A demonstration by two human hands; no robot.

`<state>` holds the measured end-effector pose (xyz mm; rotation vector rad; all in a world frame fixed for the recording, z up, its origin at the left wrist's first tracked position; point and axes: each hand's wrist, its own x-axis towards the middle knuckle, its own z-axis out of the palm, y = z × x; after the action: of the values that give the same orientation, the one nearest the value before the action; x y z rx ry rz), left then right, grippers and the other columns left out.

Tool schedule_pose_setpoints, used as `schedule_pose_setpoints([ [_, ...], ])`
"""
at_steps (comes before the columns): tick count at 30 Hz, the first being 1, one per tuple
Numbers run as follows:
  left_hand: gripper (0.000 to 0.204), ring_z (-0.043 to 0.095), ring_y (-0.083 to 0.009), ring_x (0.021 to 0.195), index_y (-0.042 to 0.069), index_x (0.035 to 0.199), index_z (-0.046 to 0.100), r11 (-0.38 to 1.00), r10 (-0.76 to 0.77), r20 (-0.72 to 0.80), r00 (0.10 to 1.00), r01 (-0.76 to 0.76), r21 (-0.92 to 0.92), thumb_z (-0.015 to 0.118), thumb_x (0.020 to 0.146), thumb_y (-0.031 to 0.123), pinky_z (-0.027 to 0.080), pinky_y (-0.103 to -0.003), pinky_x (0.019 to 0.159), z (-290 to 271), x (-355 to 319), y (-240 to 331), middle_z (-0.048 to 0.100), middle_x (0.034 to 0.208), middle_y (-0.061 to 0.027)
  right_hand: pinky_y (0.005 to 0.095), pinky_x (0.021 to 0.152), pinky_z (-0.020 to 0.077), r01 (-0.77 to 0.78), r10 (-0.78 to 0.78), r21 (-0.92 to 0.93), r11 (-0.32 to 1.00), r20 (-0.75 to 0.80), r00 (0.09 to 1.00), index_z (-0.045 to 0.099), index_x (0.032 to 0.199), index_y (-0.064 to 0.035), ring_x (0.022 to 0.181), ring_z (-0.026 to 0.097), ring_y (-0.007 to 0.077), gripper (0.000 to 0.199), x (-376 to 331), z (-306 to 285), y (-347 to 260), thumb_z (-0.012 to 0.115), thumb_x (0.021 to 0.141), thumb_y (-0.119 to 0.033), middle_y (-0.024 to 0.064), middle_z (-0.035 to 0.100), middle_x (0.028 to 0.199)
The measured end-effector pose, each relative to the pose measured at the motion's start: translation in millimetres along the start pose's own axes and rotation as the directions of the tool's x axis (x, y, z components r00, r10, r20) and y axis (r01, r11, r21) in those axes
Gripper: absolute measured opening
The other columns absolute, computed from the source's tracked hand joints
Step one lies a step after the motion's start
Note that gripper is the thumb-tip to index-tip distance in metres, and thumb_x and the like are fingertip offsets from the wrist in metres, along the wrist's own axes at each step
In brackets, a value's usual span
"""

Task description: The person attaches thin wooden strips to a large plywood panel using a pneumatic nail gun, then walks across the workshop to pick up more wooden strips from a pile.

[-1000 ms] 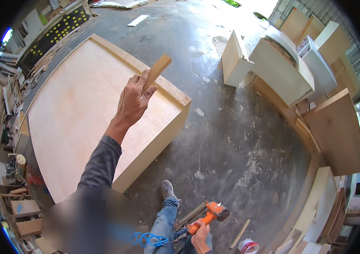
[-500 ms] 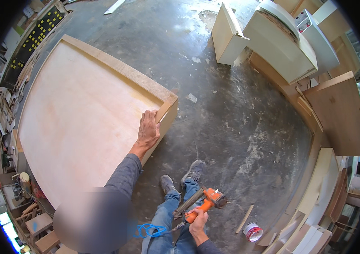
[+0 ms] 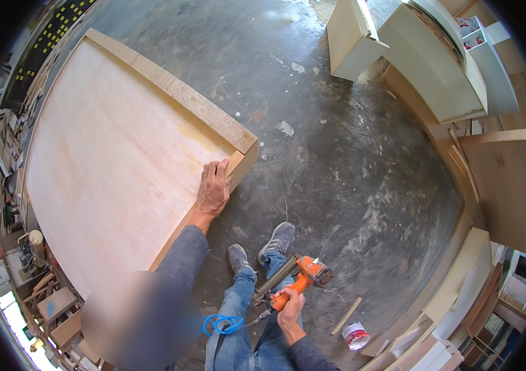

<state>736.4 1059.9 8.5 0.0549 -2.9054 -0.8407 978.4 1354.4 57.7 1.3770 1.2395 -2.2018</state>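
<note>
A large pale wooden panel point(image 3: 114, 142) with raised edges lies at left. My left hand point(image 3: 214, 185) is closed over the wooden strip point(image 3: 236, 162) along its right side, close to the corner, with the fingers bent over the top. The far side carries a wider wooden edge piece point(image 3: 170, 88). In my right hand point(image 3: 291, 310), low in front of my legs, is an orange nail gun point(image 3: 303, 279), gripped by its handle and held apart from the panel. A coiled blue air hose point(image 3: 221, 323) leads from the handle's end. A blurred round patch hides the area below my left sleeve.
On the grey concrete floor, a thin wood stick point(image 3: 346, 316) and a red and white tub point(image 3: 356, 336) lie right of my feet. Cabinet boxes point(image 3: 430, 65) stand far right, with boards point(image 3: 504, 182) leaning nearer. Wood scraps point(image 3: 59, 307) are piled along the left.
The whole view has shifted slightly, with the far-right boxes farther right and higher. My left hand stays on the strip, and my right hand still holds the nail gun.
</note>
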Motion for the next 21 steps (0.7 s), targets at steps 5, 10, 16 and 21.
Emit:
schedule_pose_setpoints([
  [5,0.055,0.051,-0.0378,0.116,0.001,0.142,0.047,0.998,0.021,-0.031,0.999,-0.019,0.056,0.068,0.092,0.007,0.044,-0.047,0.103,2.8,0.6,-2.6,0.052,0.124,-0.0186,0.0404,0.066,0.056,0.021,-0.021,-0.032,0.999,-0.005,1.0,0.051,0.102,-0.0011,0.066,0.061,0.0221,0.016,14.7,1.2,-19.8,0.057,0.089,-0.008,0.0095,0.056,0.078],
  [10,0.056,0.051,-0.0375,0.115,-0.002,0.142,0.047,0.991,0.07,-0.025,0.997,-0.066,0.117,0.068,0.092,0.008,0.045,-0.046,0.101,3.4,0.4,-3.0,0.052,0.126,-0.019,0.0427,0.067,0.0561,-0.015,0.015,-0.022,1.0,-0.028,0.999,0.051,0.104,-0.0018,0.068,0.061,0.022,0.016,22.3,-2.1,-28.8,0.057,0.09,-0.008,0.009,0.058,0.079],
  [16,0.057,0.052,-0.0376,0.116,-0.002,0.144,0.047,0.989,0.052,-0.025,0.998,-0.048,0.14,0.068,0.092,0.008,0.046,-0.047,0.101,2.5,-1.3,-3.3,0.053,0.125,-0.019,0.0431,0.068,0.0563,-0.014,0.013,-0.021,1.0,-0.011,1.0,0.052,0.105,-0.0025,0.068,0.061,0.022,0.016,19.9,-1.5,-27.3,0.056,0.09,-0.009,0.0092,0.058,0.078],
  [21,0.059,0.052,-0.0376,0.114,-0.001,0.145,0.047,0.991,0.044,-0.033,0.998,-0.04,0.13,0.069,0.091,0.007,0.045,-0.047,0.101,3.0,-1.6,-0.8,0.054,0.124,-0.0188,0.0442,0.07,0.0567,-0.023,0.023,0.0,1.0,-0.004,1.0,0.052,0.105,-0.0024,0.069,0.061,0.0218,0.016,20.4,-2.9,-24.7,0.055,0.09,-0.009,0.0079,0.057,0.08],
])
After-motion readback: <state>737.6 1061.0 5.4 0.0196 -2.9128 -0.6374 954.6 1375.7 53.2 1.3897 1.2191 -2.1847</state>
